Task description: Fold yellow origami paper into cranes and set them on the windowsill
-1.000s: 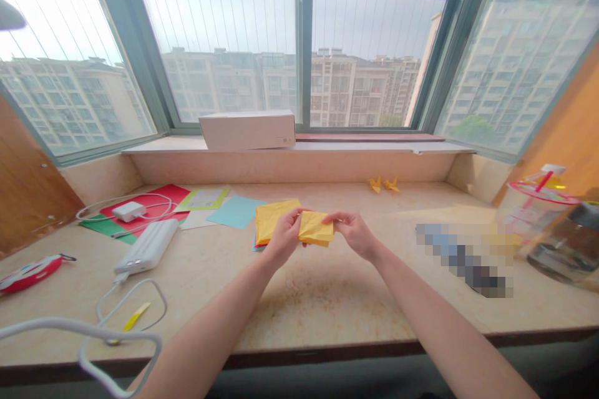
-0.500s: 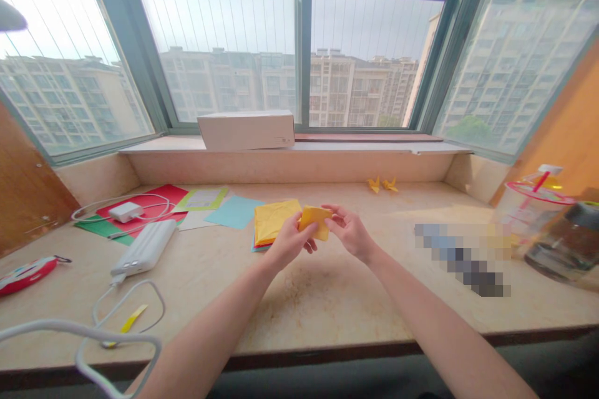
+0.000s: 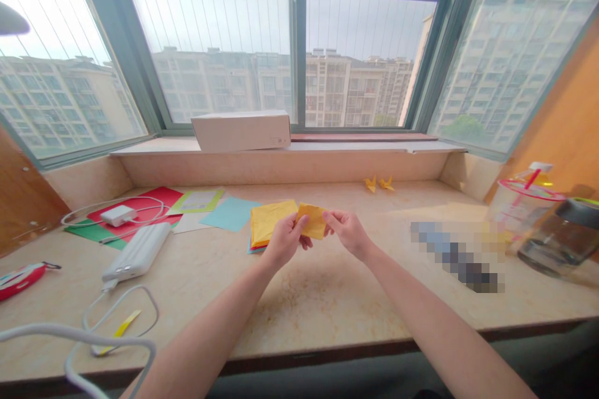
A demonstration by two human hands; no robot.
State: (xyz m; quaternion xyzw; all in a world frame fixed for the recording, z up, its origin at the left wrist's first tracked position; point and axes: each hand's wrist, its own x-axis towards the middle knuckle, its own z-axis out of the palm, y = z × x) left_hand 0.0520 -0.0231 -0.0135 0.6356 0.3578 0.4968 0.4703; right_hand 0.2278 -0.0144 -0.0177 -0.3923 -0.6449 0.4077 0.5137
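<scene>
A small folded piece of yellow paper [image 3: 311, 219] is held up between both hands, above the counter. My left hand [image 3: 286, 238] grips its left side, thumb on the front and fingers behind. At the upper right corner, my right hand [image 3: 345, 229] pinches the paper between thumb and fingers. Just behind my left hand lies a stack of yellow paper sheets [image 3: 271, 219], with red and blue edges showing under it. Farther back, two small folded yellow paper birds [image 3: 378, 184] stand near the wall.
Left on the counter [image 3: 299, 318] are a light blue sheet [image 3: 230, 213], a red sheet [image 3: 140, 199], a white charger [image 3: 118, 216], a power bank [image 3: 138, 252] and looped cable. A lidded cup [image 3: 521, 209] and dark-topped jar [image 3: 559, 240] stand right. A white box [image 3: 241, 131] rests on the sill.
My right hand's fingers have closed in a tighter pinch on the paper's upper right corner. The whole view has shifted slightly, so things appear a little farther left.
</scene>
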